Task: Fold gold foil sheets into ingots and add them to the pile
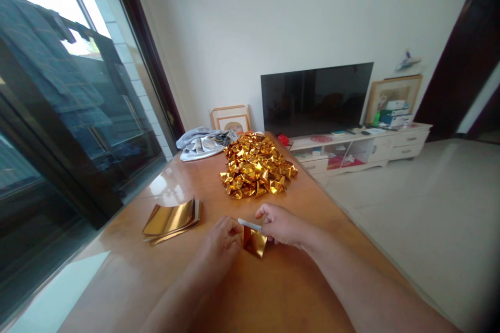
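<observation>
Sunlit by the window, the wooden bench (187, 291) keeps flat gold sheets (172, 220) at ten o'clock, within reach. Both hands, left hand (222, 242) and right hand (282, 225), pinch one gold paper piece (253, 241) between them, apparently mid-fold. Folded gold pieces (255, 165) are heaped at twelve o'clock, clear of the working spot.

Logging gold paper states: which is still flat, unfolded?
The stack of gold sheets left of the hands; the far pile and held piece are folded.

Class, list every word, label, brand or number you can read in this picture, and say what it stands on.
None can be read.
Boxes on the TV cabinet: print too small.
Framed pictures: blurred.
Gold paper between left hand and right hand: no text.
</observation>
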Motion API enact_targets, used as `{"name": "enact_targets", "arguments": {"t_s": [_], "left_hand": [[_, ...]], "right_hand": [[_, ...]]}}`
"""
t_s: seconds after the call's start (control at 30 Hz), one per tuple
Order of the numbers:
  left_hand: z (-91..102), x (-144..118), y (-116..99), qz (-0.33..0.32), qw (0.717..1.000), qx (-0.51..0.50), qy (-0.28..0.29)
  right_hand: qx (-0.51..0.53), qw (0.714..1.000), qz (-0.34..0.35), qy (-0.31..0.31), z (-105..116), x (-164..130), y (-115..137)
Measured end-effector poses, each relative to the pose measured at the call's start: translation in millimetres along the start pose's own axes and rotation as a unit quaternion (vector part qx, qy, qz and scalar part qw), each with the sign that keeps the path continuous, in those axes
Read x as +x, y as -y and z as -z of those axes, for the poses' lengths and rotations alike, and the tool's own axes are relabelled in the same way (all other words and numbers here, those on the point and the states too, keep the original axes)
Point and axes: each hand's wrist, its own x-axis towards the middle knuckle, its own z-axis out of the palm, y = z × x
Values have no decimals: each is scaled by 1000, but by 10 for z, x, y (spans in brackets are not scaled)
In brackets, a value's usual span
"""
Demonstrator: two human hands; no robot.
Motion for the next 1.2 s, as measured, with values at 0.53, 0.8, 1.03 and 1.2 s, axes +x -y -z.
{"name": "enact_targets", "arguments": {"t_s": [0.53,0.8,1.03,1.2], "left_hand": [[-39,-57,-206,-33,987,130,84],[-47,-56,-256,-46,982,158,91],[-57,-49,-241,-34,984,150,88],[-64,-39,-223,-30,985,149,85]], "right_hand": [[80,994,-77,20,0,75,-33],[-124,992,2,-8,103,50,-73],[-231,968,65,68,252,-70,-14],[-310,939,88,118,218,-126,10]]}}
